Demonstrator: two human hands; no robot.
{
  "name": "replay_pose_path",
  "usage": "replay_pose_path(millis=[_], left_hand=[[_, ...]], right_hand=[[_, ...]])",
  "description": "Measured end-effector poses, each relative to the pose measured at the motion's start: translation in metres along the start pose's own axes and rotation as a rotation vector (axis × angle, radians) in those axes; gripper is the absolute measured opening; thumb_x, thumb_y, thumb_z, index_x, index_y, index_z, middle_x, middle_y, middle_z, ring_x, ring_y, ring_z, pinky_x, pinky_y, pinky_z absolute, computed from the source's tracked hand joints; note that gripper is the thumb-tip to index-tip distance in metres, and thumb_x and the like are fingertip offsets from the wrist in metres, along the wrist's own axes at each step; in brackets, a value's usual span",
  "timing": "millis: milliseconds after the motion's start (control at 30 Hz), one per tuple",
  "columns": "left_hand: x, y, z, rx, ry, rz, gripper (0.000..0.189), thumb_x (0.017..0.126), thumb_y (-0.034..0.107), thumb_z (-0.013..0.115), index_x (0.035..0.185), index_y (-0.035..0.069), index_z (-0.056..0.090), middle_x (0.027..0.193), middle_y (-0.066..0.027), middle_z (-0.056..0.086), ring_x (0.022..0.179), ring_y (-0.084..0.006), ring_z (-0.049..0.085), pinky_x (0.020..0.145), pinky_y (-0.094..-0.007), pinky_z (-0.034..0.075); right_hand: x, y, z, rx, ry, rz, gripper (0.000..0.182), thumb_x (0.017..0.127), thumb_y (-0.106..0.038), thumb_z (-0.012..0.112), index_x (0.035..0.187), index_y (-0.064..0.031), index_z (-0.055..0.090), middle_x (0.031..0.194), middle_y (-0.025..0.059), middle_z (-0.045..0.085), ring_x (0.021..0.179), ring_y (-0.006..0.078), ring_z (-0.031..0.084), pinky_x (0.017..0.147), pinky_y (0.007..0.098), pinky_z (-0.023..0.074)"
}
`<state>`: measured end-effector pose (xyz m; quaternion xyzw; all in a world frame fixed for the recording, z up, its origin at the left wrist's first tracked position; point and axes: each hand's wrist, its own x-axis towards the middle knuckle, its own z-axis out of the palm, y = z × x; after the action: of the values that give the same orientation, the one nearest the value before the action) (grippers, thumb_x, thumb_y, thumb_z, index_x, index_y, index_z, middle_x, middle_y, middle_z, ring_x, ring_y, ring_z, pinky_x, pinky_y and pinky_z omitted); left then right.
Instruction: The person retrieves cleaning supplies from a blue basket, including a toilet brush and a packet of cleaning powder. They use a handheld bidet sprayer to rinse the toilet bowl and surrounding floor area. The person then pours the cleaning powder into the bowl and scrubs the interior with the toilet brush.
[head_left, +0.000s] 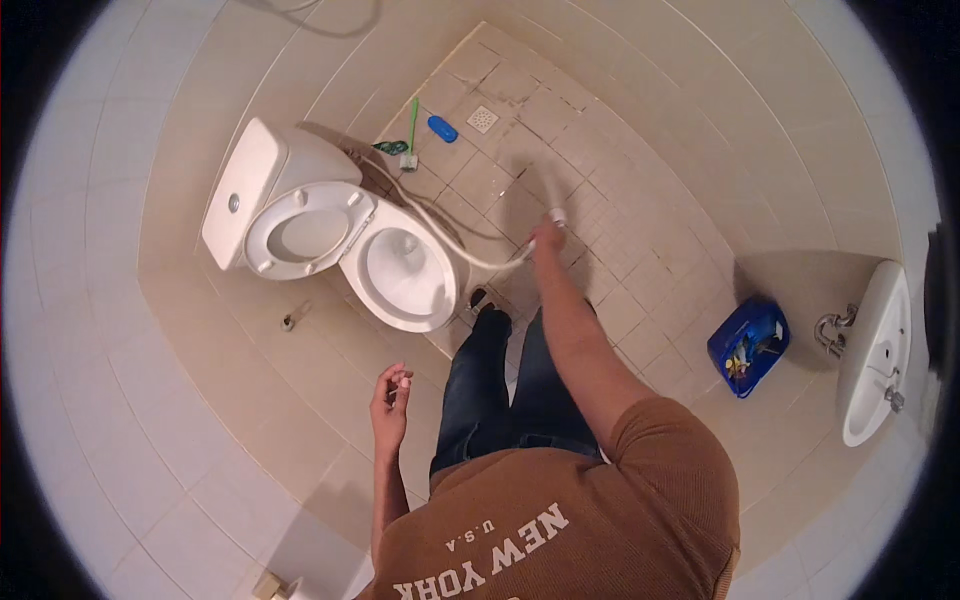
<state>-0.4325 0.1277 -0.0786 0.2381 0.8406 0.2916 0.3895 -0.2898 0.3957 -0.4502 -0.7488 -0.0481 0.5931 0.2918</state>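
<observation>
My right hand (550, 238) grips a white hand-held bidet sprayer (556, 217) low over the tiled floor (622, 247). From its head a blurred pale streak, apparently water, runs away from me. A white hose (427, 217) links the sprayer to the wall side behind the toilet. My left hand (390, 394) hangs in the air to the left of my legs, fingers loosely bent, nothing in it. Ahead and left stands the white toilet bowl (405, 270), its seat (259, 244) raised against the cistern (244, 191).
A green-handled brush (413, 127), a blue scrubbing brush (442, 129) and a dark green item (390, 148) lie near the floor drain (482, 119). At right, a filled blue bin (720, 341) stands close to a wall-mounted washbasin (859, 405). A wall fitting (287, 323) juts out at left.
</observation>
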Motion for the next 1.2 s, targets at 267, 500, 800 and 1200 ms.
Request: replay_pose_path(millis=[267,500,800,1200], left_hand=[[-0.157,-0.22,0.003,-0.104,-0.105,-0.86,0.045,0.086,0.035,0.055,0.121,0.007,0.046,0.105,-0.0102,0.056,0.097,-0.0209,0.053,0.081,-0.0314,0.042],[-0.305,-0.212,0.118,-1.089,1.052,-1.142,0.068,0.08,0.045,0.058,0.129,0.007,0.029,0.124,-0.0116,0.034,0.113,-0.0253,0.037,0.091,-0.0394,0.033],[-0.37,-0.183,0.156,-1.218,1.618,-0.956,0.101,0.072,0.059,0.061,0.139,0.007,0.005,0.146,-0.0117,0.002,0.133,-0.0306,0.015,0.104,-0.0499,0.022],[-0.436,-0.232,0.133,-1.327,1.456,-0.794,0.071,0.079,0.05,0.059,0.132,0.012,0.029,0.126,-0.0059,0.034,0.13,-0.0295,0.021,0.105,-0.0476,0.02]], right_hand=[[-0.008,-0.06,-0.027,0.354,0.14,0.025,0.025,0.079,-0.022,0.05,0.072,0.0017,0.047,0.057,0.0107,0.049,0.043,0.0232,0.05,0.041,0.0359,0.0445],[-0.041,-0.019,-0.006,0.01,-0.048,-0.201,0.019,0.078,-0.016,0.051,0.071,0.0009,0.045,0.056,0.0105,0.049,0.041,0.0209,0.05,0.041,0.0344,0.0432],[-0.048,-0.027,0.006,-0.349,-0.22,-0.261,0.018,0.078,-0.015,0.049,0.066,-0.0041,0.043,0.05,0.0082,0.043,0.038,0.0211,0.045,0.038,0.0352,0.0404],[-0.044,0.061,0.009,-0.611,-0.505,0.039,0.021,0.08,-0.017,0.052,0.063,-0.0074,0.042,0.05,0.006,0.041,0.04,0.019,0.043,0.039,0.0351,0.0403]])
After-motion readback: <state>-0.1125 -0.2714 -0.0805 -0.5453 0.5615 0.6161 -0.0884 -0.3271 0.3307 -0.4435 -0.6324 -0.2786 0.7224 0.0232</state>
